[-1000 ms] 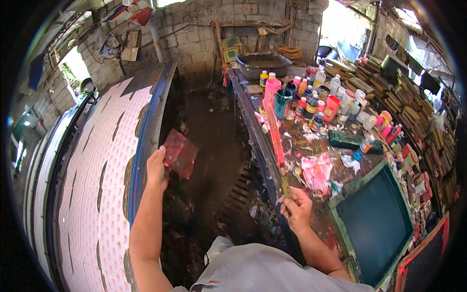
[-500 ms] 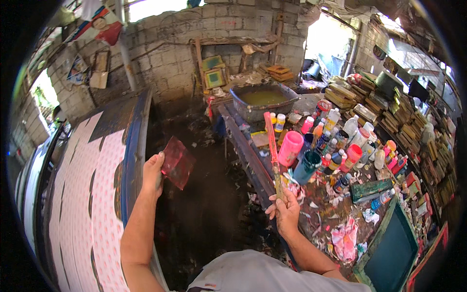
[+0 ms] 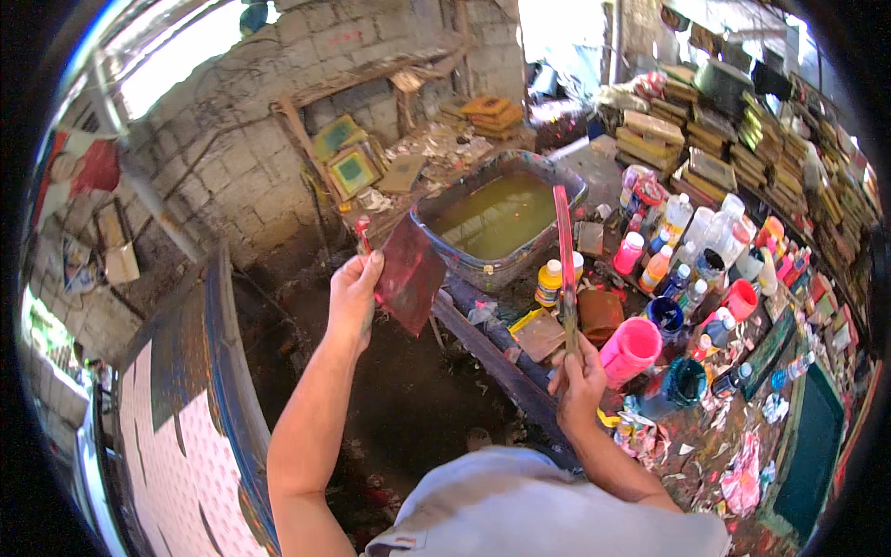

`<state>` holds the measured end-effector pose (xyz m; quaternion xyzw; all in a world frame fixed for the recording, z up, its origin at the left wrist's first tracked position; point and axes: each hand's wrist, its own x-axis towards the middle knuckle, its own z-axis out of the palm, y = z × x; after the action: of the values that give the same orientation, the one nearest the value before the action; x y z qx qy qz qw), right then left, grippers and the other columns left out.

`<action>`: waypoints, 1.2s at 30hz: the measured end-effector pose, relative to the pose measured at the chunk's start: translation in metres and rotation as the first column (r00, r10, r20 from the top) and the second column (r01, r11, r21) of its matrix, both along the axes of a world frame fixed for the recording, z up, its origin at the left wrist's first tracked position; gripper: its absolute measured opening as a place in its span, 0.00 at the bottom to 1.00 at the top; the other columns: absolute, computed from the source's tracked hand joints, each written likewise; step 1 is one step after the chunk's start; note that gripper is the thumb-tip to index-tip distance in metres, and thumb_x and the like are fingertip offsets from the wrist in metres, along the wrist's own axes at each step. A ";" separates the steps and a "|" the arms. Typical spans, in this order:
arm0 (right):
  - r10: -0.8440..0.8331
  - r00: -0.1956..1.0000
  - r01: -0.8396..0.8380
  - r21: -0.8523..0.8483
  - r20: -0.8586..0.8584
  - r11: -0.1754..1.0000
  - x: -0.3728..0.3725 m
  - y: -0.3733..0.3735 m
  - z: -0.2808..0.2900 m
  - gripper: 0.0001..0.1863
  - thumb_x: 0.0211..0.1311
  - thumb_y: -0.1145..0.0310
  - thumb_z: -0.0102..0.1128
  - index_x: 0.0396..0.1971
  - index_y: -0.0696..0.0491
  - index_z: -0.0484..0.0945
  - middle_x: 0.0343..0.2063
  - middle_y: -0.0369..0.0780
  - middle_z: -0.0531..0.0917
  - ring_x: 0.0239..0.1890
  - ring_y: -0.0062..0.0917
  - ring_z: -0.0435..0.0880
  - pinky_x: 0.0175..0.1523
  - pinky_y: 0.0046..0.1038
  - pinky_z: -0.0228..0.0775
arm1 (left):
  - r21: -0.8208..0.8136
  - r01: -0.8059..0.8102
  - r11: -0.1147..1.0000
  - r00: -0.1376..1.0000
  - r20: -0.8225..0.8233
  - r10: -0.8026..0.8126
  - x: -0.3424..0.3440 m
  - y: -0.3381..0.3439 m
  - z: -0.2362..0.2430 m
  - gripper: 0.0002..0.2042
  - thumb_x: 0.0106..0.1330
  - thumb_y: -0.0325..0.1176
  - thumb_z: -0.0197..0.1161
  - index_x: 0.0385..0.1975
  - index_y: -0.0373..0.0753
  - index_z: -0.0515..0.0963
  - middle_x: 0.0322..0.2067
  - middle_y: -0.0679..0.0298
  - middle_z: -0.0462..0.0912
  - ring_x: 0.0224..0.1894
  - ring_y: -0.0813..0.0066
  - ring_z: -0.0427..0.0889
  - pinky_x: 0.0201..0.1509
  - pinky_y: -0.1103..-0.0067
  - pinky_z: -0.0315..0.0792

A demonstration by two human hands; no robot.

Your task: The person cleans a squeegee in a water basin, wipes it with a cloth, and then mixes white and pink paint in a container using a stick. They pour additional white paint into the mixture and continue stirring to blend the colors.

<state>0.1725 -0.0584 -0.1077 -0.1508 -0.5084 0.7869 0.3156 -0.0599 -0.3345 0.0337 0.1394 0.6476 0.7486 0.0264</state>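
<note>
My left hand is closed on the edge of a thin, dark red, see-through sheet. The sheet hangs tilted over the gap in front of the worktable, near a tub's corner. In my right hand is a long narrow flat stick, gripped at its lower end and pointing up. Pink-red colour coats most of its upper length. Just right of that hand stands a bright pink cup, with a dark teal container beside it. A yellow bottle is left of the stick.
A dark-rimmed tub of murky greenish water occupies the table's far end. Several paint bottles crowd the right side, near a green-framed screen. Wooden frames are stacked behind. At left slopes a board bearing pink-printed white sheets.
My view has swung right and toward the tub. My left hand has carried the red sheet closer to the tub; my right hand still grips the stick upright.
</note>
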 end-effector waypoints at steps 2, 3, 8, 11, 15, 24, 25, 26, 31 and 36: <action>-0.015 0.999 0.015 0.000 -0.052 1.000 -0.049 0.009 0.008 0.26 0.82 0.73 0.57 0.76 0.60 0.72 0.37 0.39 0.86 0.23 0.17 0.80 0.26 0.21 0.73 | -0.020 0.039 0.999 0.999 -0.019 -0.039 -0.055 0.025 0.011 0.12 0.83 0.40 0.69 0.36 0.40 0.84 0.32 0.76 0.85 0.32 0.89 0.75 0.41 0.81 0.71; -0.016 0.999 0.017 0.018 -0.051 1.000 -0.068 0.012 0.013 0.26 0.82 0.74 0.57 0.76 0.59 0.73 0.37 0.38 0.87 0.25 0.16 0.80 0.28 0.21 0.74 | -0.093 0.054 0.994 0.996 -0.069 -0.061 -0.079 0.039 0.018 0.12 0.82 0.40 0.70 0.36 0.40 0.84 0.31 0.76 0.85 0.31 0.89 0.75 0.39 0.81 0.70; -0.164 0.986 0.167 0.134 -0.035 0.977 -0.131 0.017 0.045 0.24 0.81 0.76 0.57 0.74 0.59 0.76 0.40 0.39 0.89 0.27 0.15 0.82 0.32 0.21 0.77 | -0.345 0.140 0.928 0.950 -0.217 -0.223 -0.188 0.126 0.018 0.11 0.74 0.37 0.78 0.32 0.39 0.86 0.28 0.73 0.87 0.28 0.85 0.78 0.35 0.80 0.72; -0.292 0.951 0.306 0.152 -0.104 0.940 -0.147 0.018 0.037 0.25 0.81 0.76 0.58 0.74 0.59 0.76 0.39 0.40 0.88 0.27 0.16 0.83 0.31 0.21 0.78 | -0.590 0.208 0.780 0.838 -0.304 -0.453 -0.245 0.183 -0.011 0.13 0.63 0.39 0.85 0.31 0.37 0.90 0.30 0.63 0.91 0.33 0.75 0.85 0.40 0.74 0.78; -0.534 0.842 0.539 0.147 -0.077 0.830 -0.157 -0.004 0.035 0.25 0.82 0.74 0.59 0.74 0.59 0.75 0.37 0.40 0.88 0.25 0.18 0.82 0.31 0.21 0.78 | -0.913 0.122 0.389 0.415 -0.309 -0.856 -0.300 0.240 -0.064 0.16 0.64 0.49 0.81 0.39 0.43 0.92 0.50 0.49 0.90 0.58 0.47 0.85 0.60 0.55 0.80; -0.765 0.632 0.680 0.387 0.121 0.623 -0.203 -0.078 0.039 0.23 0.83 0.68 0.61 0.73 0.54 0.78 0.36 0.37 0.88 0.30 0.16 0.84 0.36 0.26 0.80 | -0.923 -0.367 -0.117 -0.267 0.225 -0.937 -0.347 0.285 -0.166 0.37 0.74 0.37 0.66 0.83 0.40 0.63 0.86 0.40 0.49 0.84 0.31 0.57 0.81 0.40 0.65; -0.786 0.609 0.656 0.489 0.107 0.575 -0.206 -0.078 0.040 0.23 0.82 0.70 0.61 0.73 0.52 0.78 0.33 0.36 0.87 0.29 0.16 0.83 0.36 0.26 0.79 | -0.846 -0.513 -0.141 -0.323 0.343 -0.882 -0.341 0.299 -0.166 0.32 0.74 0.33 0.64 0.78 0.38 0.68 0.80 0.38 0.61 0.79 0.34 0.67 0.77 0.45 0.72; -0.789 0.594 0.650 0.482 0.159 0.587 -0.208 -0.081 0.046 0.24 0.82 0.71 0.60 0.73 0.51 0.78 0.33 0.35 0.87 0.28 0.17 0.83 0.36 0.27 0.79 | -0.759 -0.635 -0.142 -0.369 0.460 -0.808 -0.335 0.310 -0.166 0.28 0.73 0.28 0.63 0.74 0.36 0.73 0.74 0.37 0.72 0.74 0.36 0.77 0.73 0.50 0.78; -0.769 0.558 0.543 0.564 0.312 0.622 -0.212 -0.082 0.079 0.24 0.80 0.71 0.59 0.73 0.50 0.79 0.34 0.40 0.90 0.32 0.26 0.89 0.40 0.33 0.82 | -0.940 -0.342 -0.002 -0.433 0.160 -0.887 -0.334 0.339 -0.155 0.11 0.73 0.31 0.64 0.48 0.35 0.87 0.50 0.43 0.92 0.53 0.42 0.92 0.60 0.53 0.85; -0.779 0.490 0.392 0.699 0.391 0.598 -0.225 -0.067 0.092 0.25 0.77 0.67 0.58 0.71 0.51 0.79 0.38 0.50 0.92 0.40 0.47 0.93 0.48 0.48 0.83 | -0.968 -0.248 0.025 -0.265 0.042 -0.963 -0.311 0.321 -0.086 0.11 0.74 0.37 0.65 0.47 0.36 0.85 0.47 0.43 0.92 0.50 0.41 0.92 0.56 0.51 0.85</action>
<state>-0.0529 -0.1251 -0.0154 -0.5004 -0.6888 0.3404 0.3992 -0.3705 -0.0136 -0.0518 0.8238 0.5451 -0.1474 0.0494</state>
